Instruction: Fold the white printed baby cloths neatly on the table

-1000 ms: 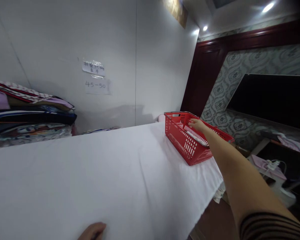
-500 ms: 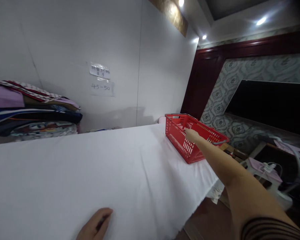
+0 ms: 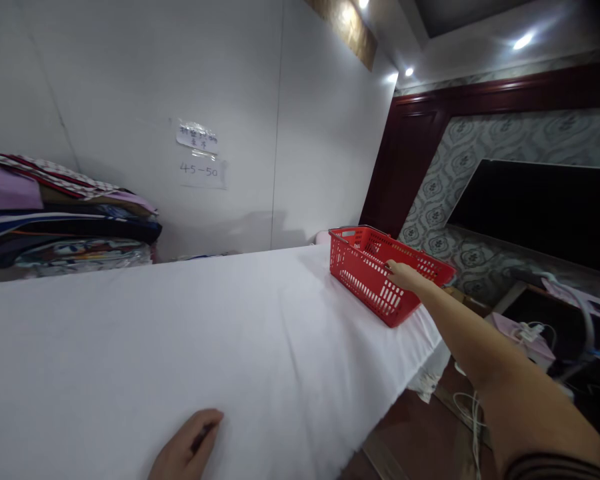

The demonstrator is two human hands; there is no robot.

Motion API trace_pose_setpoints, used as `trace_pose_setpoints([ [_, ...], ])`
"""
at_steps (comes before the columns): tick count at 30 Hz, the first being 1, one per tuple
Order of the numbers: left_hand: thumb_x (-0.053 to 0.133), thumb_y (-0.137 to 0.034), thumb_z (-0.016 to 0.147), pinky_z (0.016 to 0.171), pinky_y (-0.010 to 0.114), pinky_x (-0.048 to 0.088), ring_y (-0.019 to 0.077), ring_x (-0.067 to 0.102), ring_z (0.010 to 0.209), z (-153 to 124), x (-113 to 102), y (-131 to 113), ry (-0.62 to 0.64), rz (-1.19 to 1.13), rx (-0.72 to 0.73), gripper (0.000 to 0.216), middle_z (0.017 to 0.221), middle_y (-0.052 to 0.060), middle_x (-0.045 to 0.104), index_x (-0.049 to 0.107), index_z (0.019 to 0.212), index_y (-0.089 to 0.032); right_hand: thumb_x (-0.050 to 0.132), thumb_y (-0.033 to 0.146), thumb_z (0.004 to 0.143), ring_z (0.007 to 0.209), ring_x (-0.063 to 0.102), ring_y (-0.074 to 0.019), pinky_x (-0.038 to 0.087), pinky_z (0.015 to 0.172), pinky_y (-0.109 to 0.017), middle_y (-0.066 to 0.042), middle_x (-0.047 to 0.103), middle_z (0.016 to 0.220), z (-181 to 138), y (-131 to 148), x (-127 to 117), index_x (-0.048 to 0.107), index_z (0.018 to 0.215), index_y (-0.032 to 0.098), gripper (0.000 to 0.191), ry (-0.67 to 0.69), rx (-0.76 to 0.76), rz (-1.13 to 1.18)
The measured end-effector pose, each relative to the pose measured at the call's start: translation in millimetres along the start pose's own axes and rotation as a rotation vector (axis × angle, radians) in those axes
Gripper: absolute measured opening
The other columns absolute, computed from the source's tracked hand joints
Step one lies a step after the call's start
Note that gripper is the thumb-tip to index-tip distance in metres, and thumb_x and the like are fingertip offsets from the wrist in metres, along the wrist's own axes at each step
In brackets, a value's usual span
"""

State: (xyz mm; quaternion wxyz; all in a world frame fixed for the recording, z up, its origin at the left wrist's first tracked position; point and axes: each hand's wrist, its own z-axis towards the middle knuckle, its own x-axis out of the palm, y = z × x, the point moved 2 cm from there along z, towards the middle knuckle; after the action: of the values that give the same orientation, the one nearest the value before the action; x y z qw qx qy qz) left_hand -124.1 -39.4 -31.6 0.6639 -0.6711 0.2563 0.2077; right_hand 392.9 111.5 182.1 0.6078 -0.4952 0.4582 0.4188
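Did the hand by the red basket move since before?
Yes. The right hand was reaching inside the red basket; now it has pulled back and grips the basket's near rim.

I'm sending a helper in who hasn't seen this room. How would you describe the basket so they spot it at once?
Find the long table under a white sheet along the pale wall. At its far right end sits the red basket, where the right hand touches its near rim. It is the only red, slotted plastic thing there.
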Motion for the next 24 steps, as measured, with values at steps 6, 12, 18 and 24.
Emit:
trace_pose_setpoints([
  [6,0.038,-0.049,0.078,0.084,0.02,0.046,0.0164,0.06,0.093,-3,-1,-2,0.005,0.011,0.016,0.036,0.1,0.0,0.065,0.058,0.094,-0.023,0.04,0.017,0.084,0.094,0.06,-0.0259,0.04,0.072,-0.03,-0.017,0.061,0.104,18,8,5,0.045,0.114,0.011,0.032,-0.003,0.025,-0.007],
  [12,0.04,-0.046,0.076,0.082,0.025,0.049,0.0174,0.061,0.09,-5,-6,-13,-0.02,-0.023,0.006,0.034,0.097,0.001,0.065,0.06,0.09,-0.022,0.042,0.019,0.084,0.094,0.06,-0.0252,0.04,0.072,-0.029,-0.016,0.062,0.104,17,3,5,0.045,0.115,0.013,0.032,0.003,0.012,-0.009],
  [18,0.042,-0.048,0.073,0.078,0.022,0.049,0.0168,0.062,0.087,-5,-5,-13,-0.032,-0.033,0.007,0.033,0.093,-0.001,0.067,0.061,0.087,-0.024,0.042,0.017,0.085,0.095,0.06,-0.0245,0.04,0.073,-0.028,-0.016,0.062,0.105,15,1,5,0.045,0.118,0.012,0.034,0.003,0.013,-0.004],
  [24,0.043,-0.045,0.076,0.076,0.017,0.047,0.0153,0.062,0.085,-4,-4,-11,-0.042,-0.003,0.05,0.031,0.091,-0.002,0.067,0.062,0.087,-0.024,0.042,0.016,0.084,0.096,0.06,-0.0248,0.04,0.072,-0.028,-0.016,0.061,0.107,17,4,5,0.045,0.119,0.013,0.035,-0.002,0.04,0.012],
])
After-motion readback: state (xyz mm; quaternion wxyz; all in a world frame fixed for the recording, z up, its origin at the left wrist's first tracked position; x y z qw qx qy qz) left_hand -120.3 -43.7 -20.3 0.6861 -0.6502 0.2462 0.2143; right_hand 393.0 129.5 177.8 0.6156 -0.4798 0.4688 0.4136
